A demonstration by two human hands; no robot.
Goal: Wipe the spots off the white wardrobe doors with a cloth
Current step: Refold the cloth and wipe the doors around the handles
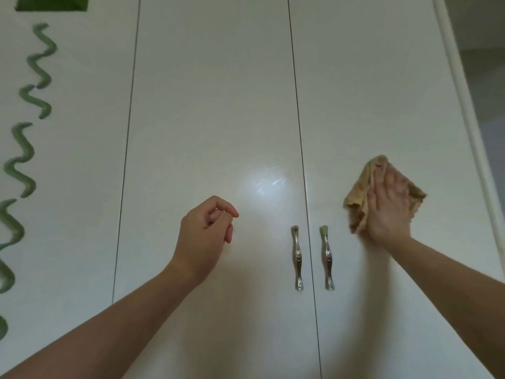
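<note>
White glossy wardrobe doors fill the head view. My right hand (389, 206) lies flat, fingers straight, pressing a crumpled tan cloth (359, 198) against the right door (382, 91), just above and right of its handle. My left hand (207, 231) hovers in front of the middle door (213, 105) with fingers loosely curled, holding nothing. A bright glare patch sits on the middle door between my hands. No distinct spots show on the doors at this distance.
Two silver handles (297, 258) (327, 258) flank the seam between the middle and right doors. The left door (82, 132) carries green wavy decorations (27, 151). A rounded white corner trim (464, 105) ends the wardrobe at the right.
</note>
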